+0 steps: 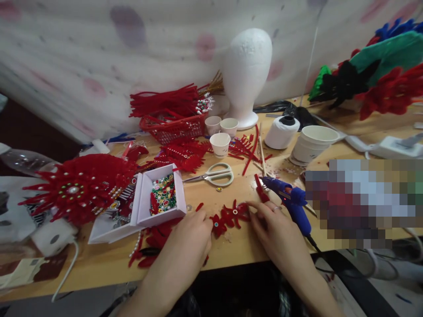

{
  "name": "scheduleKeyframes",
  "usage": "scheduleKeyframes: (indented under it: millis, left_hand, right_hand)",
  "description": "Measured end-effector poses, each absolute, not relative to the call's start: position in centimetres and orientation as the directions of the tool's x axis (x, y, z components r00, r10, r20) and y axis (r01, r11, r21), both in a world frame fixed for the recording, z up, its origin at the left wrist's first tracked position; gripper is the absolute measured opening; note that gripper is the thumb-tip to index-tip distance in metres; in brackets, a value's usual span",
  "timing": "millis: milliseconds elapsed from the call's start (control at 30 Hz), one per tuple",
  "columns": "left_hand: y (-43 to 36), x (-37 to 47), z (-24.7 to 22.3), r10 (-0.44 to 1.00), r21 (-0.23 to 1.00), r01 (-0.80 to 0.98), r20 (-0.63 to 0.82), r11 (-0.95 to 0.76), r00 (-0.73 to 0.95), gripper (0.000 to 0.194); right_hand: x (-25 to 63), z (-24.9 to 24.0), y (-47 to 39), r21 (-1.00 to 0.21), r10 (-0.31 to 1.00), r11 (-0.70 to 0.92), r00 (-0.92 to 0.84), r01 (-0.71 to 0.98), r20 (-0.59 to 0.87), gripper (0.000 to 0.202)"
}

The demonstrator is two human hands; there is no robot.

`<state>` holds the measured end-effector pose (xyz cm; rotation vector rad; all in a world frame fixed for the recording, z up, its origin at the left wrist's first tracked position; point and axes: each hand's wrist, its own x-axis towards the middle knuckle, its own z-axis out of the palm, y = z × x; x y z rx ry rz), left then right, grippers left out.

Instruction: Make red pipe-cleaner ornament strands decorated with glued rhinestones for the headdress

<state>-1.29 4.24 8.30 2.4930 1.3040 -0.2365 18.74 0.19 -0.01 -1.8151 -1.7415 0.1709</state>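
Note:
A strip of red fuzzy flowers [227, 217] with small gem centres lies low over the wooden table between my hands. My left hand [194, 231] is closed at its left end, fingers curled. At the right end my right hand [271, 222], with a ring, pinches the strip between thumb and fingers. A blue glue gun [291, 198] rests just right of my right hand, its nozzle by a red piece [261, 188]. Scissors [216, 176] with pale handles lie behind the strip, near a small yellow gem [219, 189]. A white box [178, 193] of beads stands left of them.
A white foam head [247, 75] stands at the back, beside paper cups [220, 144], a thread spool [283, 133] and a red basket [178, 127] of red stems. A large red flower ornament [74, 189] sits left. Larger cups [310, 145] and colourful flowers [390, 90] are right.

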Motion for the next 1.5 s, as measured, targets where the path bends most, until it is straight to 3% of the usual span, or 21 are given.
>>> scheduleKeyframes:
  millis: [167,300,400,500,800,1500]
  left_hand:
    - [4.4,-3.1,9.5,0.727,0.474,0.752,-0.286,-0.458,0.624,0.016]
    - [5.6,-2.1,9.5,0.822,0.604,0.718,-0.174,-0.346,0.542,0.015]
    - [6.3,0.1,8.4,0.823,0.666,0.646,-0.084,-0.373,0.562,0.017]
    - [6.7,2.2,6.9,0.805,0.619,0.635,-0.008,-0.462,0.594,0.018]
    - [6.6,3.7,5.0,0.759,0.469,0.668,0.008,-0.578,0.651,0.016]
    - [6.5,3.4,4.0,0.691,0.424,0.598,0.101,-0.68,0.716,0.018]
  right_hand:
    - [18.6,0.1,0.7,-0.552,0.949,0.07,0.115,0.831,0.293,0.029]
    - [18.6,0.0,0.5,-0.629,0.942,0.104,0.128,0.77,0.312,0.024]
    - [18.8,-0.2,0.1,-0.694,0.922,0.132,0.169,0.707,0.348,0.021]
    - [19.0,-0.4,-0.3,-0.733,0.91,0.17,0.18,0.658,0.373,0.019]
    - [19.1,-0.6,-0.6,-0.76,0.91,0.218,0.154,0.613,0.385,0.019]
    - [19.3,-0.9,-0.5,-0.702,0.907,0.185,0.156,0.688,0.391,0.024]
